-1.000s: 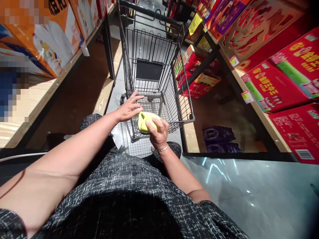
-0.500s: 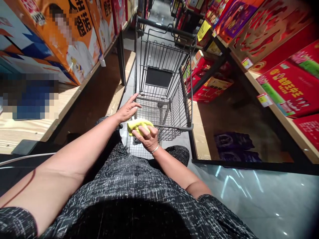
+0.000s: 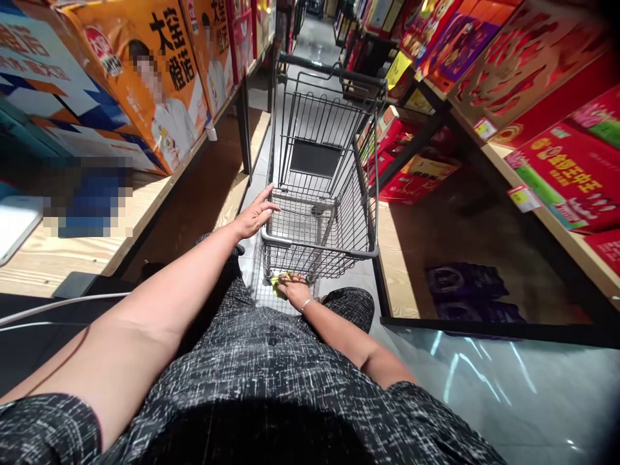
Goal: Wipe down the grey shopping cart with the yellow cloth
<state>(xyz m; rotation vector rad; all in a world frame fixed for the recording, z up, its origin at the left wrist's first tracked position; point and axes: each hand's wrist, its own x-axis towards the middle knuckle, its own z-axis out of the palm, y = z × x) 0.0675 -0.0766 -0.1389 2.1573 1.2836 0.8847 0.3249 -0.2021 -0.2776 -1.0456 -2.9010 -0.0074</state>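
A grey wire shopping cart (image 3: 320, 242) stands in the aisle right in front of me. My left hand (image 3: 256, 213) is at the cart's near left corner, fingers stretched out and slightly apart, holding nothing. Whether its fingertips touch the wire I cannot tell. Lower down, my right hand (image 3: 295, 292) has its fingers closed on a yellow cloth (image 3: 279, 284) at the lower near end of the cart, below the rim. Much of the cloth is hidden by the hand and the cart.
Wooden shelving (image 3: 159, 194) with orange cartons (image 3: 179, 97) runs along the left. Red gift boxes (image 3: 557, 168) fill the right shelf, with purple packages (image 3: 465, 284) beneath. A white cable (image 3: 68, 307) passes beside my left arm. Glossy floor (image 3: 460, 381) shows at right.
My right hand has moved the yellow cloth from the cart's top rim down to its lower near end. The left hand has stayed at the same corner.
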